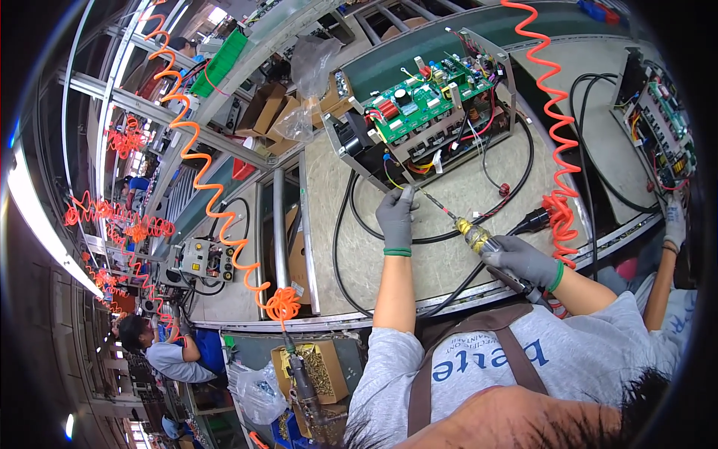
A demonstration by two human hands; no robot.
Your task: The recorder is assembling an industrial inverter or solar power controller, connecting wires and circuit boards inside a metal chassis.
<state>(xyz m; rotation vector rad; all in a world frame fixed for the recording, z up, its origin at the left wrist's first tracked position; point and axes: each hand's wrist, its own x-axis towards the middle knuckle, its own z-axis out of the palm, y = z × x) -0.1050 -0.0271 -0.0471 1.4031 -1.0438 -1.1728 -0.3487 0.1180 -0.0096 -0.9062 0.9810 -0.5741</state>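
My right hand (516, 260), in a grey glove with a green cuff, is wrapped round a screwdriver (477, 236) with a yellow handle. Its thin shaft slants up and left toward my left hand (396, 218), gloved alike. The left fingers are pinched together at the near side of an opened electrical unit (426, 153); what they hold is too small to make out. A thin yellow-green wire (390, 173) runs down to those fingertips. On top of the unit's metal frame sits a green circuit board (419, 108) with coils and other parts.
Black cable (338, 258) loops round the unit on the grey work surface (321, 217). A black tool (532, 221) on an orange coiled hose (557, 97) lies right of my right hand. Another hose (198, 161) hangs left. At far right, a co-worker's gloved hand (674, 223) touches another opened unit (662, 127).
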